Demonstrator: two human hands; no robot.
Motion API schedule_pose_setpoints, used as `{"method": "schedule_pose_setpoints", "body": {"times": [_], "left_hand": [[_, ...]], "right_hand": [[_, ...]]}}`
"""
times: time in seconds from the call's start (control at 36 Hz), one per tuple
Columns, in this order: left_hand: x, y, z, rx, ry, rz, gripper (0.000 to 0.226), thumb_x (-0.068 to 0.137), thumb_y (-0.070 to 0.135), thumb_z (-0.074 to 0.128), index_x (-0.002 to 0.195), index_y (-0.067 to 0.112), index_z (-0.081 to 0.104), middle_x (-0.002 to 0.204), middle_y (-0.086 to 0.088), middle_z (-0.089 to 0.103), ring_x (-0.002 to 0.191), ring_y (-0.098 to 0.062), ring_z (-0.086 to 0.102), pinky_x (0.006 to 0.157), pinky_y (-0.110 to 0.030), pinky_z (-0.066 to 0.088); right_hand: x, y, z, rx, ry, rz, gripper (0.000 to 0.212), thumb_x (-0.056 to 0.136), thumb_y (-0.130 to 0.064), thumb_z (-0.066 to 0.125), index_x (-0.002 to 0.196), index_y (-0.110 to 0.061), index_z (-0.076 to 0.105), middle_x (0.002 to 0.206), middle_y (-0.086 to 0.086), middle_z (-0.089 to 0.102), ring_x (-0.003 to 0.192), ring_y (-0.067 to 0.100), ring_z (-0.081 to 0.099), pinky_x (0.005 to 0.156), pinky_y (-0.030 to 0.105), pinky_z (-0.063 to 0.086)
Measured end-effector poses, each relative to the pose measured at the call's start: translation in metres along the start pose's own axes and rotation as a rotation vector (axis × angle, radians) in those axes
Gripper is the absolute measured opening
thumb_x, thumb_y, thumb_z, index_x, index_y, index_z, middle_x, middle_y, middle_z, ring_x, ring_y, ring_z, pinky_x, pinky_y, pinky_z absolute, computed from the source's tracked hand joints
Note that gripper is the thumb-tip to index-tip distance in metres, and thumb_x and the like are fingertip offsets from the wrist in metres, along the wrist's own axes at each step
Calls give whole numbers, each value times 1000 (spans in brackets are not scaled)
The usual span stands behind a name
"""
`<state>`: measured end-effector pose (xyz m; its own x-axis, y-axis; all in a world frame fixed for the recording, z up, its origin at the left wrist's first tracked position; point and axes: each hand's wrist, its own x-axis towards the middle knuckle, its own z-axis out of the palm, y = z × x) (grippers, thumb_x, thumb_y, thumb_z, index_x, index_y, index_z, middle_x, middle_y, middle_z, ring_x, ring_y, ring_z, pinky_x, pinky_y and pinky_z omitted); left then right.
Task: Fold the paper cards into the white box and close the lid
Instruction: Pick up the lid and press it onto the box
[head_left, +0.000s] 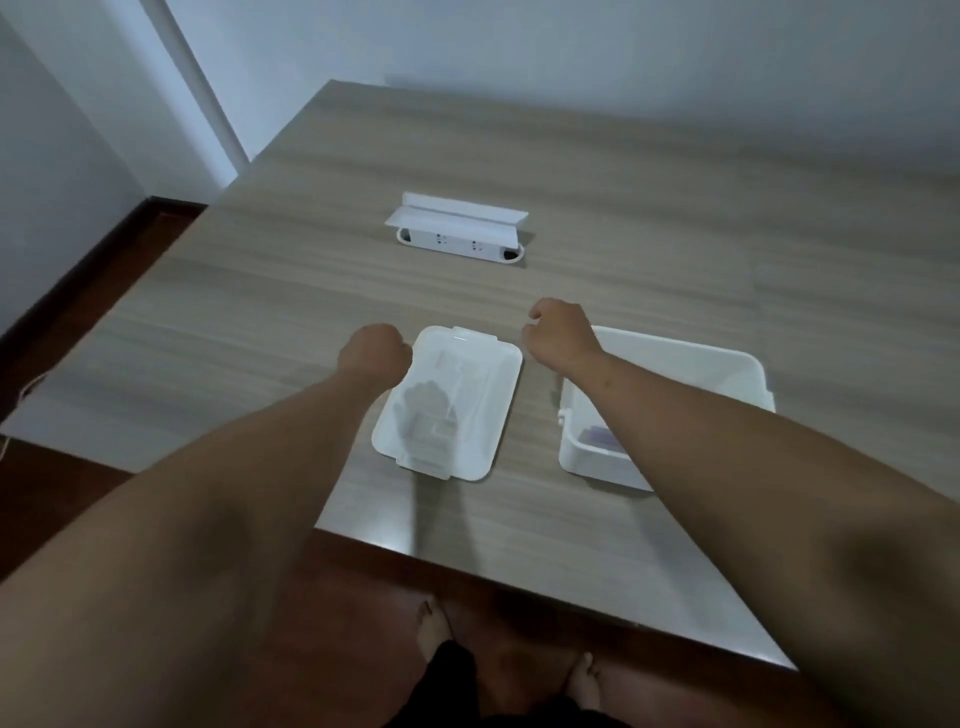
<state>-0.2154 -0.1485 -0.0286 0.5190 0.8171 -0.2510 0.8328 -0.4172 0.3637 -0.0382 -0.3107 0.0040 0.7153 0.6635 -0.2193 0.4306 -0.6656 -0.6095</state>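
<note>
Left hand (375, 349): curled into a loose fist, grasping nothing, hovering just beside the far left corner of the lid.
Right hand (561, 335): fingers curled inward, empty, held above the bench between the lid and the white box; its forearm crosses over the box.
Lid (449, 402): lies flat on the bench near the front edge, off the box, latch tabs at its far and near ends.
White box (675, 358): open, sits on the bench to the right of the lid, apart from it, partly hidden by the right forearm.
Paper cards (600, 435): something pale purple shows inside the box at its near left corner; too blurred to tell whether it is folded.
Bench (260, 312): grey wood-grain top, carrying lid and box.
Socket unit (460, 241): white, set in the bench farther back, its flap (457, 212) raised.
Floor (363, 623): dark reddish; bare feet visible below the bench edge.
</note>
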Motion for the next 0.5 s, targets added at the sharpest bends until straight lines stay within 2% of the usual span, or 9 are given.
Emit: {"method": "schedule_pose_setpoints", "body": {"times": [0.03,0.08,0.11,0.17,0.22,0.31,0.36,0.44,0.5], "left_hand": [[5,-7,6,-3,-14,-12,27,86,20,48,85,4,71,100,-19,73,98,-37,67,85,-37,52],[12,-22,19,-6,-44,-22,27,86,16,48,85,2,71,99,-21,73,97,-38,67,85,-38,53],[16,-30,27,-20,-56,-23,27,86,15,48,85,1,71,99,-22,73,98,-39,67,85,-38,53],[24,-49,44,-66,-48,-35,28,86,13,49,90,-4,71,102,-24,72,99,-40,66,85,-39,53],[24,-60,59,-120,-18,-44,32,89,14,49,104,-3,70,112,-24,69,105,-40,65,92,-40,52],[27,-74,77,-163,-64,-49,32,93,20,49,110,4,71,118,-20,68,105,-38,64,94,-41,52],[28,-78,85,-215,-87,-60,26,89,18,52,102,6,71,107,-21,69,97,-39,65,86,-41,54],[31,-78,90,-301,-100,-37,28,84,6,51,102,8,72,96,-14,71,90,-32,64,81,-36,54],[32,-76,90,-323,-134,13,23,80,-1,48,80,9,69,71,-7,64,69,-24,54,67,-31,46]], "right_hand": [[2,-4,10,9,6,37,21,79,-13,49,93,-4,62,103,13,64,96,32,60,75,33,52],[6,-8,34,-5,-17,105,6,77,-11,47,70,-10,49,84,8,56,82,31,54,55,28,39],[6,-9,45,-11,-35,135,8,77,-10,47,69,-11,44,80,6,51,80,30,52,54,27,35],[5,-7,67,-14,-60,204,3,79,-10,49,82,-10,50,87,7,54,88,32,59,64,27,38],[3,1,82,16,-87,265,12,80,-9,49,90,-9,56,94,10,60,97,32,63,68,27,41],[6,13,105,25,-97,363,14,70,-12,47,80,-11,57,93,9,67,90,33,67,63,28,45],[7,20,116,23,-84,445,23,65,-13,47,84,-10,59,98,10,68,90,34,67,65,30,49],[6,22,125,61,-38,549,43,66,-15,47,107,-7,56,112,9,63,99,35,63,78,37,55],[7,22,130,79,-8,577,47,67,-16,46,113,-8,52,115,10,61,100,34,62,81,41,57]]}}
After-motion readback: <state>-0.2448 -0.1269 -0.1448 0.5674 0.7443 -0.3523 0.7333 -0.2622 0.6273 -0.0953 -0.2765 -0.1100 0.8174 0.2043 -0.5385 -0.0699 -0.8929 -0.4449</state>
